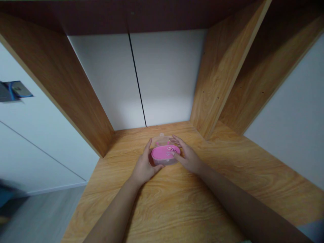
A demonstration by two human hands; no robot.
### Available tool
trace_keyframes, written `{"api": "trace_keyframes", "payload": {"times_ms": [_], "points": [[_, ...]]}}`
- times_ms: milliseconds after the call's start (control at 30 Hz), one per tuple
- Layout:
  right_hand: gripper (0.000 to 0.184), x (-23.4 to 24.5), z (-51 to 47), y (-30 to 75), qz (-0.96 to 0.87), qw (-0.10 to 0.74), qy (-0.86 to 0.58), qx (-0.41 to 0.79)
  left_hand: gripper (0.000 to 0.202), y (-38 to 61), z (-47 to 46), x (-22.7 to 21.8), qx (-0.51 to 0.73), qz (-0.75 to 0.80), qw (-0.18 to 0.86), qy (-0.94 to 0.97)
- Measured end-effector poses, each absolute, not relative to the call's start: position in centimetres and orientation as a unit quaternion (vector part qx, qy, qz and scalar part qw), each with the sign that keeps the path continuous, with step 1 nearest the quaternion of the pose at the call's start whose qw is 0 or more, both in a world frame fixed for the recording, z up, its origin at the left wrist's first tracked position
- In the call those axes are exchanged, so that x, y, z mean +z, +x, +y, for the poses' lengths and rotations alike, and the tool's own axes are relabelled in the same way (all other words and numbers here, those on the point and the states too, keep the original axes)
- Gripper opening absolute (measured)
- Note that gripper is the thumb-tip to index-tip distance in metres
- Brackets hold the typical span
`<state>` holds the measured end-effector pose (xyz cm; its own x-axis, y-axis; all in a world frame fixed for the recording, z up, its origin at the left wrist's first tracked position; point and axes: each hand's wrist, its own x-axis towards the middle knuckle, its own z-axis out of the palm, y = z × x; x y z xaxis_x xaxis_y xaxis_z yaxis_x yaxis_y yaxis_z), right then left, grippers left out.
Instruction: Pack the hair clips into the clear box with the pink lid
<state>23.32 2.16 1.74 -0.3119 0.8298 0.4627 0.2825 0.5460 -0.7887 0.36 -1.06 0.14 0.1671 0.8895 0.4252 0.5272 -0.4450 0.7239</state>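
Note:
An oval box [160, 153] with a pink top surface and a see-through lower wall sits on the wooden desktop. Its clear lid [164, 137] appears raised behind it. Several small ring-like bands [170, 149], perhaps hair ties, lie on the right part of the pink surface. My left hand [145, 168] is wrapped round the box's left end, thumb along the front. My right hand [188, 157] is at the right end, thumb over the bands and fingers apart near the lid. Whether a band lies under that thumb cannot be made out.
Wooden side panels [215, 81] stand left and right of the desktop [177, 209], with a white back panel [162, 81] behind. A dark shelf [126, 17] hangs overhead. An electrical box with a blue cable [11, 91] is on the left wall. Grey floor [55, 209] shows at lower left.

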Motion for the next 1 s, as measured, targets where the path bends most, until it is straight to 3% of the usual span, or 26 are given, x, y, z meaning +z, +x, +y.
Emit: {"api": "trace_keyframes", "payload": {"times_ms": [233,433,767,1000], "points": [[0.087,1.78,2.25,23.44,-0.792,0.411,-0.362,0.268,0.089,-0.59,-0.77,0.03,0.392,0.512,0.198,0.739],[0.08,1.5,2.61,23.69,-0.798,0.393,-0.372,0.267,0.08,-0.38,-0.97,0.49,0.404,0.498,0.226,0.733],[0.062,1.93,2.55,24.26,-0.831,0.404,-0.331,0.193,0.08,-0.25,-0.95,0.76,0.41,0.49,0.247,0.729],[0.062,2.21,2.22,24.11,-0.813,0.42,-0.345,0.21,0.079,-0.2,-1.07,0.92,0.411,0.486,0.249,0.73]]}}
